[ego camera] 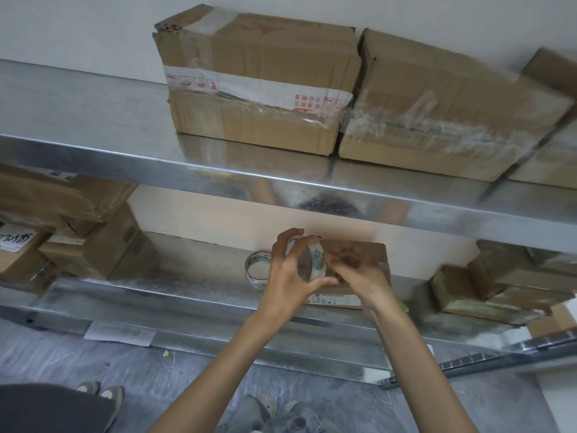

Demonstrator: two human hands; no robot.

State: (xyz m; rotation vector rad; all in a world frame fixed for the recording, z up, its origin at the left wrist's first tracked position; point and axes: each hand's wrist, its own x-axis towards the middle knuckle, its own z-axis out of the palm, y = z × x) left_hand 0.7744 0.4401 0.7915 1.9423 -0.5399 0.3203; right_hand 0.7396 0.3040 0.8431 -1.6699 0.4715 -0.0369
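A person's left hand (288,270) grips a roll of clear packing tape (310,259), fingers curled round its rim, above the lower metal shelf (193,295). The right hand (356,271) pinches at the roll's edge, over a small cardboard box (374,254). An empty tape ring (257,265) lies just beside.

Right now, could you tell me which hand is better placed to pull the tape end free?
Probably the right hand: its fingertips pinch at the tape roll, which the left hand grips.
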